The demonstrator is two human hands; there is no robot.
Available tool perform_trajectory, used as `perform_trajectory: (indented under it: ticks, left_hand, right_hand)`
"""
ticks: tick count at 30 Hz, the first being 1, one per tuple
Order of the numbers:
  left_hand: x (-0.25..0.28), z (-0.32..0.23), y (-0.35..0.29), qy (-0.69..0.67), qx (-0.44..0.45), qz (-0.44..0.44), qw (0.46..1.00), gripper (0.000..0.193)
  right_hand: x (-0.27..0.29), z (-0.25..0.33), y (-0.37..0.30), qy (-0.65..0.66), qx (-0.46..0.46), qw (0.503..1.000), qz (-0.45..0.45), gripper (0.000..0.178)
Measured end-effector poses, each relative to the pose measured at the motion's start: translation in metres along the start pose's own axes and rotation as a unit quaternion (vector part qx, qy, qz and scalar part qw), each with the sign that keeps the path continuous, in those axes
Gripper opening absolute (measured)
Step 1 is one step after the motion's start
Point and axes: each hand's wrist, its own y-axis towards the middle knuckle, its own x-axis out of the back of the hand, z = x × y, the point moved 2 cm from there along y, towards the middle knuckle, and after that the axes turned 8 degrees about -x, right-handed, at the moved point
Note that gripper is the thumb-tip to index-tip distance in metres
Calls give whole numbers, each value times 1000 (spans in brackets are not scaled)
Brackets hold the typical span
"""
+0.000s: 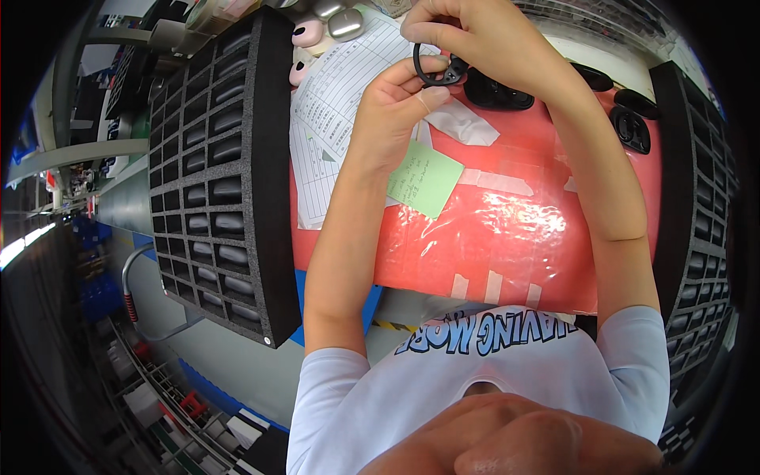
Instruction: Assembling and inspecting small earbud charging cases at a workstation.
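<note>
A black ear-hook earphone (431,80) is held up at the far side of the work surface. My left hand (393,107) is closed on its lower part, with thumb and fingers around the body. Just above, the thumb and index finger of my right hand (467,36) pinch together at the top of the hook. Beneath my right hand lies a black charging case (497,93), partly hidden by that hand. Close to my left hand are a crumpled white tissue (463,123) and a green sticky note (426,180) with handwriting.
A red, plastic-covered mat (475,253) covers the table. Printed sheets (340,103) lie at its left, near pink cases (307,33) and a metallic case (345,24). Another black case (631,127) lies open at right. Foam trays with black items stand left (273,174) and right (673,182).
</note>
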Motion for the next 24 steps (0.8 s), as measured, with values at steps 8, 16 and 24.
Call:
perform_trajectory:
  ticks: [8,16,24]
  left_hand:
    - [2,4,1,-4,-10,-7,1000,29]
    - [1,2,1,-8,-14,-13,1000,28]
    - [2,-9,-2,-32,-57,-28,997,20]
  right_hand:
    - [1,7,-1,9,-5,1000,23,20]
    - [1,7,-1,14,4,1000,25,19]
    - [0,14,0,91,-26,995,31,27]
